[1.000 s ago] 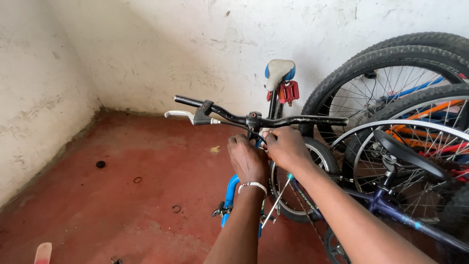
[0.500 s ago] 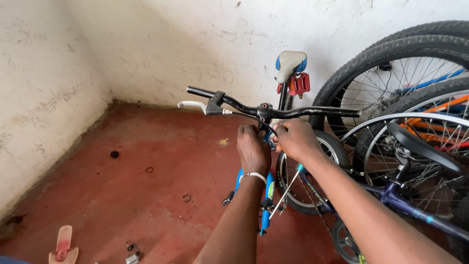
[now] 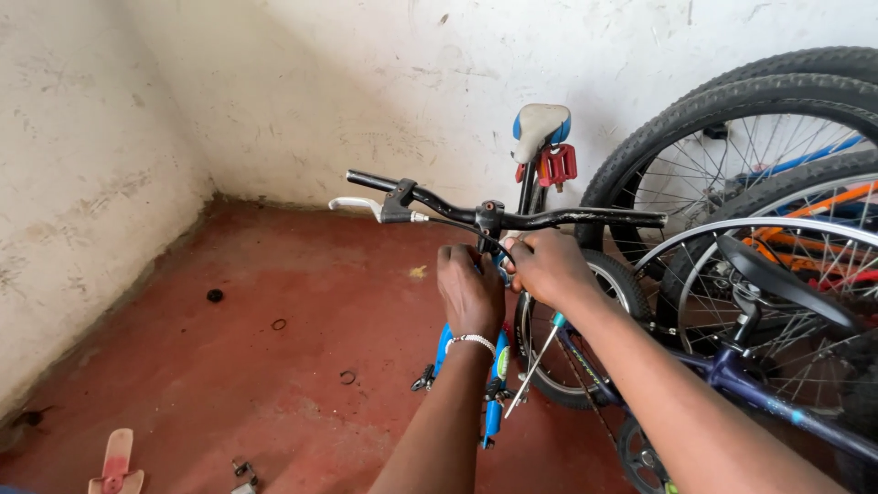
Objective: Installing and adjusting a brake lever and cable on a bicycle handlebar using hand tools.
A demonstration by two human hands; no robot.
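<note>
Two hands meet at the stem of a small blue bicycle (image 3: 494,366), just under the black handlebar (image 3: 512,218). Left hand (image 3: 471,293): closed about the stem top. Right hand (image 3: 549,270): curled at the same spot, a screwdriver (image 3: 535,364) hanging below it. Handlebar's long axis runs 9 to 3 o'clock, at 12 o'clock from both hands; neither is clearly nearer. Brake lever (image 3: 352,205) at 10 o'clock. Larger bicycle wheels (image 3: 732,165) at 3 o'clock.

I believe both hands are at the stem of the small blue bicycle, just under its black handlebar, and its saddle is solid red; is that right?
Not quite: the head view shows the saddle is white and blue, not red. Both the left hand and right hand are at the small blue bicycle, under its black handlebar.
</note>
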